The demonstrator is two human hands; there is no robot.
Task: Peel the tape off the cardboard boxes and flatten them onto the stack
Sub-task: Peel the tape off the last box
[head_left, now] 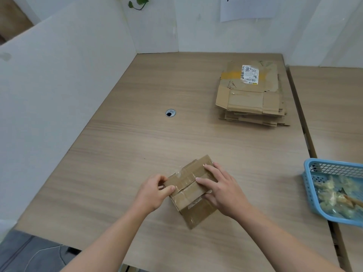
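My counter [137, 138] is wood-grain, walled by white panels [59, 75]; left grip [155, 190] pinches the box [193, 211] edge, right grip [222, 189] lies spread flat on top.

- The blue basket [308, 190] is cut off by the right edge; its contents are a blurred tangle we cannot sort.
- The print on the label [249, 74] atop the stack [248, 100] is too small to read.
- The paper sheet [249, 8] and the plant [138, 1] are cropped by the top edge.
- Our left hand [154, 192] grips the left end of the cardboard box [189, 194], fingers [161, 178] tucked behind it; tape or card, we cannot tell.
- Our right hand [223, 190] covers the box's right side.
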